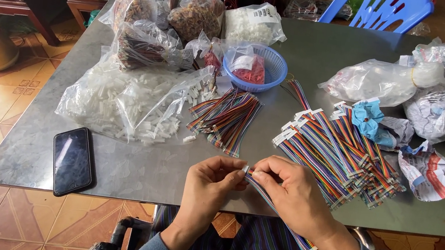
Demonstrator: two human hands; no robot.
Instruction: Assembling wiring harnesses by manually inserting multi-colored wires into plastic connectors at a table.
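Both hands, left hand (209,183) and right hand (291,190), are pinching one rainbow ribbon cable (275,205). Finished cables (338,148) are piling up; a smaller bundle (226,118) is waiting.

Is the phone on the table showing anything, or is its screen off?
Off: the phone lies flat, face up, its screen dark, with only pale reflections.

Clear plastic bags (141,98) heaped table's far left; dark phone screen (72,161) near left edge.
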